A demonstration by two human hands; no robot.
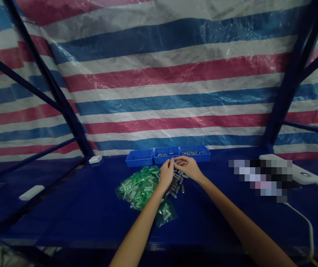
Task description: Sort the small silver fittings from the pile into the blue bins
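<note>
Close together over the middle of the table, both hands meet at the fingertips. My left hand has its fingers pressed together on something I cannot make out. My right hand pinches at the same spot, with what it holds too small to name. Beneath and beside them lies a pile of small metal cylinders. Left of my left hand is a heap of green-tinted plastic bags with metal pieces inside. One more clear bag lies nearer the front edge, by my left forearm.
Three blue bins line the back: a left bin, a middle bin and a right bin, the latter two holding small metal parts. White devices sit at both sides, with a cable at right. Blue frame posts flank the table.
</note>
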